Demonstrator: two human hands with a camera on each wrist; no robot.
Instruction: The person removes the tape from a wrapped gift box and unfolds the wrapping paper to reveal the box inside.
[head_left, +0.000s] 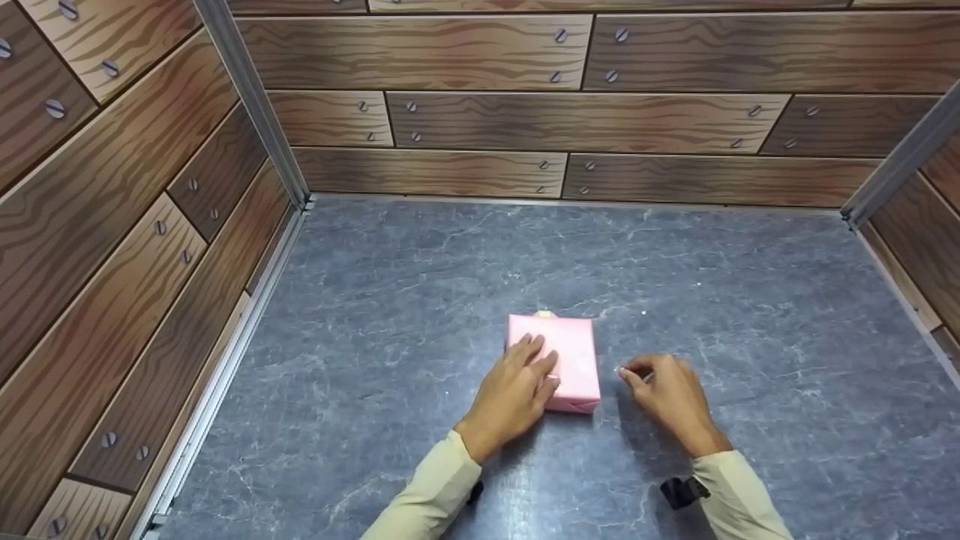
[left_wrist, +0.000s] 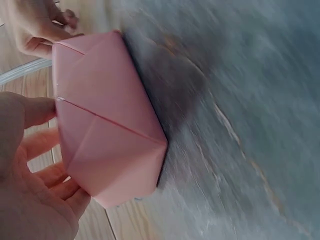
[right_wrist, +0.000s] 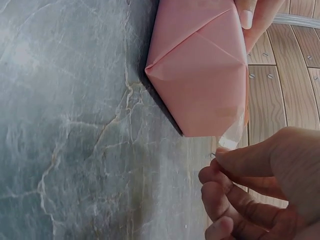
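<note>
A box wrapped in pink paper (head_left: 574,352) lies flat on the grey surface, its folded end flap (left_wrist: 95,107) facing the left wrist camera. My left hand (head_left: 514,390) rests on top of it with fingers spread and the thumb near the front edge. Just off the box's right side, my right hand (head_left: 667,397) has thumb and index finger pinched together. They hold a small piece of clear tape (right_wrist: 231,136), seen in the right wrist view close to the box's corner. The other fingers of that hand are curled in.
Behind the box a small yellowish thing (head_left: 545,313) peeks out, mostly hidden. Tiny white specks (head_left: 643,312) dot the marbled surface (head_left: 390,300). Wood-patterned panels (head_left: 435,120) with metal edge strips (head_left: 255,97) wall the left, back and right sides.
</note>
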